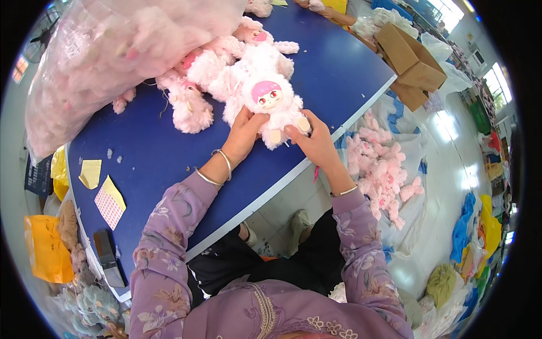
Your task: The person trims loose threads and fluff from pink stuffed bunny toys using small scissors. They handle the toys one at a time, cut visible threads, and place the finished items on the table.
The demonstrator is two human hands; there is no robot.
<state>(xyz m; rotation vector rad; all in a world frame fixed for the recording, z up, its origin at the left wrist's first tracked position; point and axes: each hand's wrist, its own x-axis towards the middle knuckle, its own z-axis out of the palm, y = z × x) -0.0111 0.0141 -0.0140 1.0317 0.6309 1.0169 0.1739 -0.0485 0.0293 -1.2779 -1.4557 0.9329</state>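
Observation:
A fluffy pink plush doll (272,97) with a pink-haired face faces up over the blue table (237,164). My left hand (244,133) grips it at the lower left of its body, the thumb across its front. At its lower right, my right hand (318,141) pinches near one cream-coloured foot. Fur hides some of the fingertips. Just beyond the held doll lie several more pink plush dolls (195,110) in a heap.
A big clear bag (130,51) of pink plush fills the far left. Sticker sheets (110,203) and a dark stapler-like tool (108,257) lie at the left. Right of the table, pink plush toys (384,169) rest on plastic sheeting beyond the table edge. A cardboard box (415,62) stands far right.

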